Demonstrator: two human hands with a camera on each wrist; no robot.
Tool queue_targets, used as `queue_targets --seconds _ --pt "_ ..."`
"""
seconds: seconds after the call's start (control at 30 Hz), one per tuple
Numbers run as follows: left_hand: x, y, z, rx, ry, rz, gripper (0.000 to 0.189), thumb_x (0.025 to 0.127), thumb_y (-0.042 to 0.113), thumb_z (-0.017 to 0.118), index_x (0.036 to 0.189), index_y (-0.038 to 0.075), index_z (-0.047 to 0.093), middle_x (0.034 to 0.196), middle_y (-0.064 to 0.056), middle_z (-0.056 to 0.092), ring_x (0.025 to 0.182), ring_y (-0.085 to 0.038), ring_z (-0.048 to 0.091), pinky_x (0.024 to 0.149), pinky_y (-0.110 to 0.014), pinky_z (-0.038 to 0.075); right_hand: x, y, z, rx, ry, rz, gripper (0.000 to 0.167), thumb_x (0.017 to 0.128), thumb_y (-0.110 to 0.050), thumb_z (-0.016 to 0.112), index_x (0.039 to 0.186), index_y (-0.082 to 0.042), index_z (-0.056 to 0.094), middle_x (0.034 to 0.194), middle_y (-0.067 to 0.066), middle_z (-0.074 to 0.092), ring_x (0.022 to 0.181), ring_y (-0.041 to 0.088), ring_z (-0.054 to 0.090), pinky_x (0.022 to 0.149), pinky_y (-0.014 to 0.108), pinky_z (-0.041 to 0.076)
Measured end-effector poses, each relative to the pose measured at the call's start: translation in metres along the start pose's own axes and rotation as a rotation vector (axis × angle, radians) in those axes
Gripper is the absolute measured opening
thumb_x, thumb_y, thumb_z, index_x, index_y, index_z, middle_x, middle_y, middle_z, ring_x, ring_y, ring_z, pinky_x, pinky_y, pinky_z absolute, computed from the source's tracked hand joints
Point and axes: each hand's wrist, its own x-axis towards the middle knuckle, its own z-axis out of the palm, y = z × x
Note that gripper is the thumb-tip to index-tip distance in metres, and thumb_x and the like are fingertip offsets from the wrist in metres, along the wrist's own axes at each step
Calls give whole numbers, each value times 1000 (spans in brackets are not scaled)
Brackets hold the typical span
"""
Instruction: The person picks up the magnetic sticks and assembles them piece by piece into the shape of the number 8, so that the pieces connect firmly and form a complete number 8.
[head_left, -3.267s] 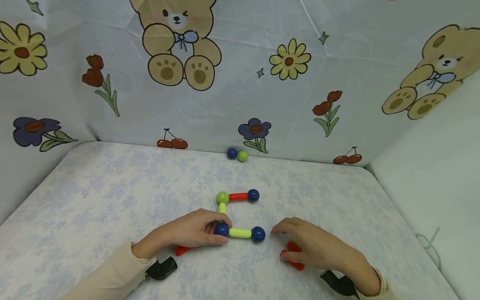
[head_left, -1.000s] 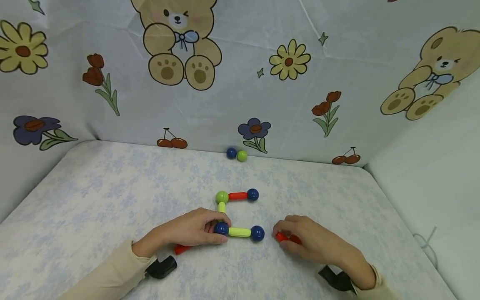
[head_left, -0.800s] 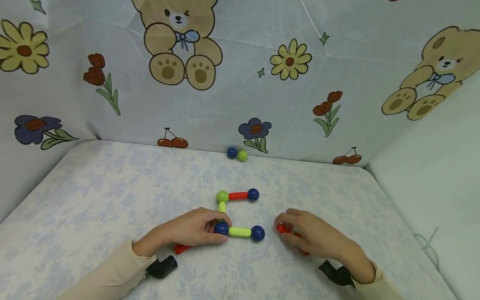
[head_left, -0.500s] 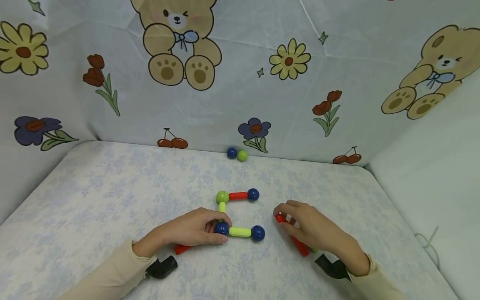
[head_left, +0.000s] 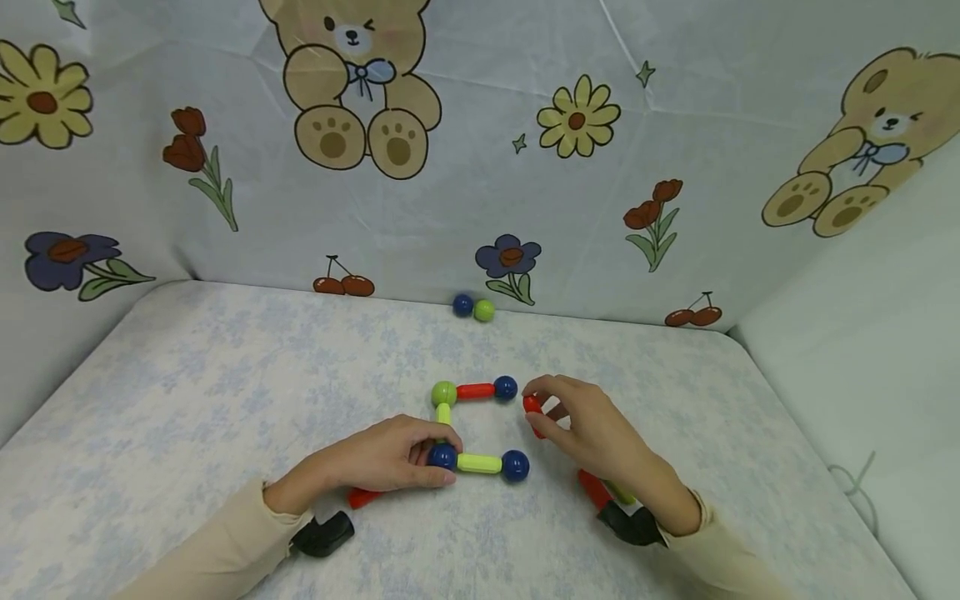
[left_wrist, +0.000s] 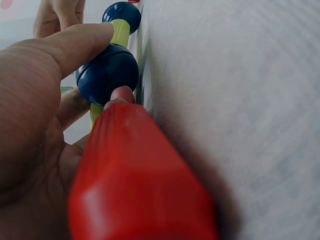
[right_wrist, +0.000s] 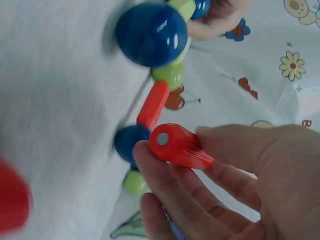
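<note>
A U-shaped frame of magnetic rods and balls lies on the table. Its corners are a green ball [head_left: 444, 392] and a blue ball [head_left: 442, 457]. My left hand [head_left: 397, 457] grips that blue corner ball between thumb and fingers. A red rod [head_left: 477, 391] reaches right to the far blue ball [head_left: 506, 388], and a yellow-green rod [head_left: 478, 463] to the near blue ball [head_left: 515, 467]. Just right of the frame's open side, my right hand [head_left: 592, 425] pinches another red rod [right_wrist: 180, 146] by thumb and fingertips, its magnetic end showing in the right wrist view.
A loose red rod [head_left: 363, 498] lies beside the left palm. Under the right forearm are a red rod [head_left: 594, 490] and a yellow-green rod [head_left: 621, 493]. Spare blue [head_left: 462, 305] and green [head_left: 484, 311] balls sit against the bear-print backdrop [head_left: 420, 225].
My right hand has picked a red rod out of the pile at right and carried it away and leftward, close to the far blue ball. The left hand keeps its grip and place.
</note>
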Motion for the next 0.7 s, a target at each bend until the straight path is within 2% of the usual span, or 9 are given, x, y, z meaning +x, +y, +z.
queue_targets --seconds 0.13,0.2,0.37,0.57,0.7 --pt "0 1 -1 5 2 -14 28 97 35 74 121 20 70 74 9 56 62 -3 48 58 -20 40 3 -5 5 92 -1 36 26 97 -13 74 121 -8 67 109 3 72 85 15 75 74 27 60" --pt "0 1 -1 3 2 -12 28 97 34 74 121 20 70 73 9 56 62 -3 49 57 -20 40 3 -5 7 150 -4 46 26 98 -13 72 122 -8 66 111 4 71 88 17 75 78 30 61" --pt "0 1 -1 1 2 -14 27 97 34 74 120 21 70 73 9 56 62 -3 49 57 -20 40 2 -5 11 284 -21 22 25 100 -12 69 123 -4 62 113 6 68 104 24 69 86 30 60" --pt "-1 2 -1 -12 1 3 28 98 34 73 120 18 70 74 8 56 62 -4 49 57 -20 40 2 -5 17 308 -61 31 24 101 -11 68 122 -1 61 112 8 67 104 27 67 86 34 60" --pt "-1 2 -1 -19 3 5 28 97 33 74 120 17 70 74 8 55 62 -5 49 56 -21 40 4 -4 18 306 -80 54 24 101 -11 67 122 -1 60 112 10 68 94 22 71 84 35 61"
